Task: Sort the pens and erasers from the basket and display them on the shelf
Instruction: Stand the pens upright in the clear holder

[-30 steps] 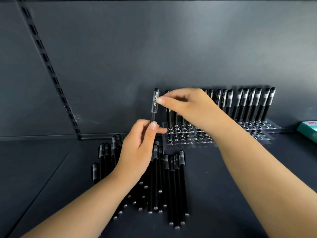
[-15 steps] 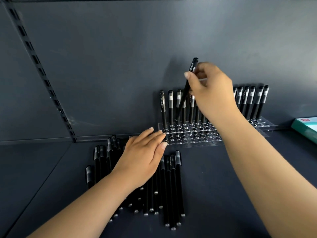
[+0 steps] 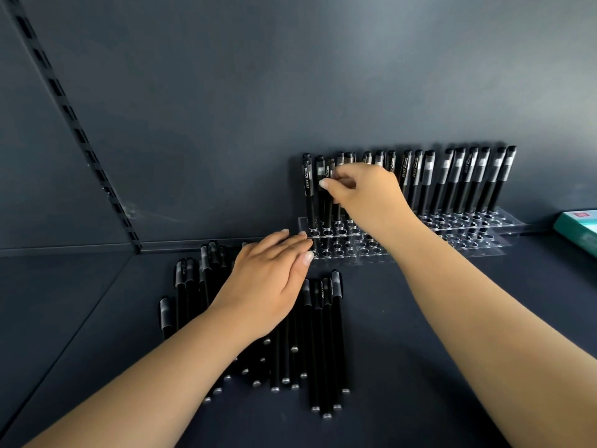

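A clear acrylic pen rack [image 3: 504, 226] stands against the shelf's back wall, with a row of upright black pens [image 3: 465, 181] along its rear. My right hand [image 3: 365, 195] pinches the cap end of one black pen [image 3: 328, 202], whose lower end sits in a hole near the rack's left end. A pile of loose black pens [image 3: 324, 344] lies flat on the dark shelf. My left hand [image 3: 268, 282] rests flat on that pile with straight fingers, its fingertips by the rack's front left corner. No erasers or basket show.
A teal box [image 3: 578, 227] lies at the right edge of the shelf [image 3: 436, 350]. A slotted upright rail [image 3: 77, 130] runs diagonally down the left back panel. The rack's front rows of holes [image 3: 365, 250] hold no pens.
My right hand took the pen from my left, lifted it over the rack, then lowered it into a hole at the left end. My left hand dropped flat onto the loose pens.
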`<control>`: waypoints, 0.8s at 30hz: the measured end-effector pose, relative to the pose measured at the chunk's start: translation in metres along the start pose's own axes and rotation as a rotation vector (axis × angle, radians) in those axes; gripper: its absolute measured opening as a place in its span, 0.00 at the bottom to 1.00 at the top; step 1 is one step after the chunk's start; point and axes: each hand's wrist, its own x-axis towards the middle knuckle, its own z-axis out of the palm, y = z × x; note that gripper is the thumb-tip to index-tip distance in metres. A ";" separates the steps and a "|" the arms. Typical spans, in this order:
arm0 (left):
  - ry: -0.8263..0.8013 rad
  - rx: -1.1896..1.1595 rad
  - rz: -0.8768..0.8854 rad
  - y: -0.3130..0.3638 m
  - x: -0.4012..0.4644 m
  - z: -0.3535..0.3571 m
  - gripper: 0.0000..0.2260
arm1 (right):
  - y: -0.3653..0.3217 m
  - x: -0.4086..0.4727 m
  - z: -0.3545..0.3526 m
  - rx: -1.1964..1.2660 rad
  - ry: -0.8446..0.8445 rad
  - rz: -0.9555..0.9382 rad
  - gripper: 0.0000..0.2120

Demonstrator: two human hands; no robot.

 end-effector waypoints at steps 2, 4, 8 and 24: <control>0.006 -0.003 0.005 0.000 0.000 0.000 0.39 | 0.001 0.001 0.000 -0.004 -0.016 0.018 0.11; 0.007 0.005 0.011 -0.001 0.001 0.000 0.39 | 0.002 0.002 -0.001 -0.005 -0.021 0.033 0.12; 0.000 -0.035 0.015 -0.001 0.001 0.000 0.33 | 0.001 0.001 0.000 -0.013 -0.054 0.033 0.15; 0.215 -0.596 -0.651 -0.041 -0.056 -0.081 0.09 | -0.064 -0.059 -0.011 -0.072 -0.178 -0.313 0.10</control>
